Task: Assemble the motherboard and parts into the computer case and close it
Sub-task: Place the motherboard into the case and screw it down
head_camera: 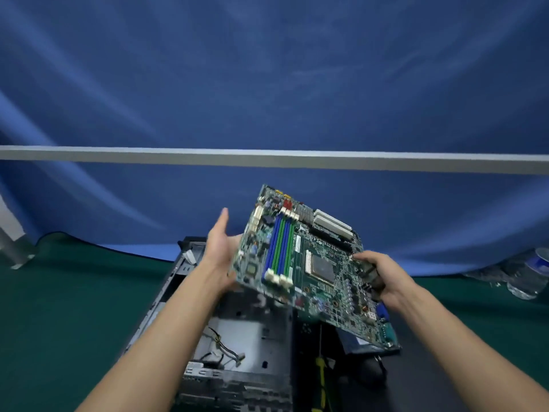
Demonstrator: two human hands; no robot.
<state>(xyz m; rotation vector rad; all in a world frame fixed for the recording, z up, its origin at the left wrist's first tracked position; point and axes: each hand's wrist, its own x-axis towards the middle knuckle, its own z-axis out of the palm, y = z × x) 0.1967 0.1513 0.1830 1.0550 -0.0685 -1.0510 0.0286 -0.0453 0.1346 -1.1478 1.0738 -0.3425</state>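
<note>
A green motherboard [309, 263] with blue and green memory slots is held tilted in the air above the open computer case [237, 331]. My left hand [221, 248] supports its left edge, fingers straight and palm against the board's side. My right hand [383, 278] grips the board's right edge at the rear port block, thumb on top. The case lies on its side on the green table, its metal floor bare, with loose wires [222, 349] near its front left.
A yellow-handled screwdriver [321, 379] lies on a dark panel right of the case. A plastic water bottle [531, 275] lies at the far right. A blue cloth backdrop with a grey bar [267, 160] stands behind the table.
</note>
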